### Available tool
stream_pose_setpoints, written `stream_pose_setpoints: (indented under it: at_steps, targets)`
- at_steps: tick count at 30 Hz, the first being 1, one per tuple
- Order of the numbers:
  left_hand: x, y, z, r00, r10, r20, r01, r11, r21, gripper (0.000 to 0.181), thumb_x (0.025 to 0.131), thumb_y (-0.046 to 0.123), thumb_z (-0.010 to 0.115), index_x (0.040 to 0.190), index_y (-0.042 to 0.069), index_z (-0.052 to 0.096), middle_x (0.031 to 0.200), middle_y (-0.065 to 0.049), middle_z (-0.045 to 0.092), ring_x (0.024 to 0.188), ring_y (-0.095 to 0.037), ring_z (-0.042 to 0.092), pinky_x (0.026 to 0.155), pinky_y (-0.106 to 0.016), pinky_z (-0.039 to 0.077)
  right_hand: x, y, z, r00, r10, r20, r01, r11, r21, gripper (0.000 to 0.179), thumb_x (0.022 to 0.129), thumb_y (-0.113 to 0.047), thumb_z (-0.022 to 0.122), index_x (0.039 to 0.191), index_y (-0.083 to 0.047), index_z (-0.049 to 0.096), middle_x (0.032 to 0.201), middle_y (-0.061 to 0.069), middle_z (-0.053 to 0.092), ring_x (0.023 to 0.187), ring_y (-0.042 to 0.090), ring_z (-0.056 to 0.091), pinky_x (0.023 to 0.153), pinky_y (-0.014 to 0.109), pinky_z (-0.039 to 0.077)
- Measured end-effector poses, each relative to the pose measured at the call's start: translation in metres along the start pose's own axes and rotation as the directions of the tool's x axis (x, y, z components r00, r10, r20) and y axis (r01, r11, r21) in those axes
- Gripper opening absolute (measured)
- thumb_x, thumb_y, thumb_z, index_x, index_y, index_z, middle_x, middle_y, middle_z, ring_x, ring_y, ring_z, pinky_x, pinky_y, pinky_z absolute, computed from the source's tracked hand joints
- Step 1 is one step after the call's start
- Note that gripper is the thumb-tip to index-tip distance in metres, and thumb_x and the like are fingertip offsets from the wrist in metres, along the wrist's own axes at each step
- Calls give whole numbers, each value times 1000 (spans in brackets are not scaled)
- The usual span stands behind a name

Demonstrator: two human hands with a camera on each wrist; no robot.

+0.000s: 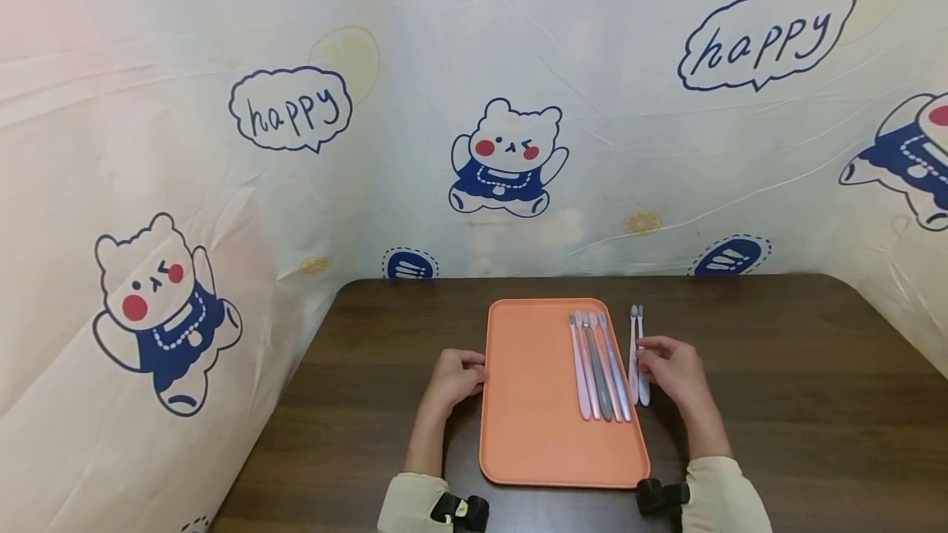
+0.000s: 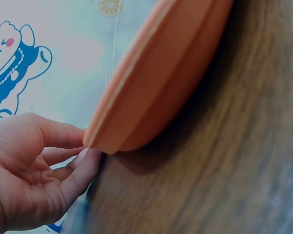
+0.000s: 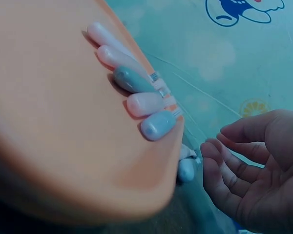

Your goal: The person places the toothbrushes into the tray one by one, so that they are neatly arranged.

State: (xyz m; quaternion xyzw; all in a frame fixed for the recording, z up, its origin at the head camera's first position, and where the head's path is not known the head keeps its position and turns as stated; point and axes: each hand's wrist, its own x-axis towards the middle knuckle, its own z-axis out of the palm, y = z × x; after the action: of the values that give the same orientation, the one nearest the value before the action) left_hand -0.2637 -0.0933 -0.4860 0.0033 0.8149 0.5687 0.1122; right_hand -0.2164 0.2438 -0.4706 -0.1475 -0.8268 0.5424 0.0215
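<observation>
An orange tray (image 1: pixel 526 385) lies on the table, its long sides running away from me. At its left side my left hand (image 1: pixel 455 377) pinches the rim between thumb and fingers, seen closely in the left wrist view. Several toothbrushes lie side by side on the tray's right part: pale pink ones, a grey toothbrush (image 1: pixel 601 385) and a blue toothbrush (image 1: pixel 619 381). On the table just right of the tray lie a pale toothbrush (image 1: pixel 633 360) and another blue toothbrush (image 1: pixel 644 391). My right hand (image 1: pixel 676 370) hovers beside these two, fingers loosely curved, nothing visible between them.
The dark wooden table (image 1: pixel 800 385) extends on both sides of the tray. Behind it and to the sides hangs a pale sheet (image 1: pixel 400 155) printed with bears and "happy" bubbles. A black wrist camera (image 1: pixel 659 496) sits close to the tray's front right corner.
</observation>
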Motion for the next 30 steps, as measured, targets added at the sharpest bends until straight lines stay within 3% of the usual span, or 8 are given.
stream_pose_setpoints:
  at_steps: [19,30]
  targets:
    - [0,0,0,1000,-8,8,8,1000,-1,28,91,-3,59,117,-11,69,107,-23,71,87,-18,69,77,-37,64,2,12,-6,999,32,-19,-32,999,-42,39,97,-10,60,130,11,60,112,28,70,78,8,65,66,18,57]
    - [0,1,-1,1000,-5,9,5,1000,0,28,91,-4,59,116,-12,68,106,-23,71,86,-17,69,77,-37,64,0,14,-8,999,21,-28,-25,992,-124,37,93,-10,66,125,9,63,113,29,70,74,7,63,63,18,56]
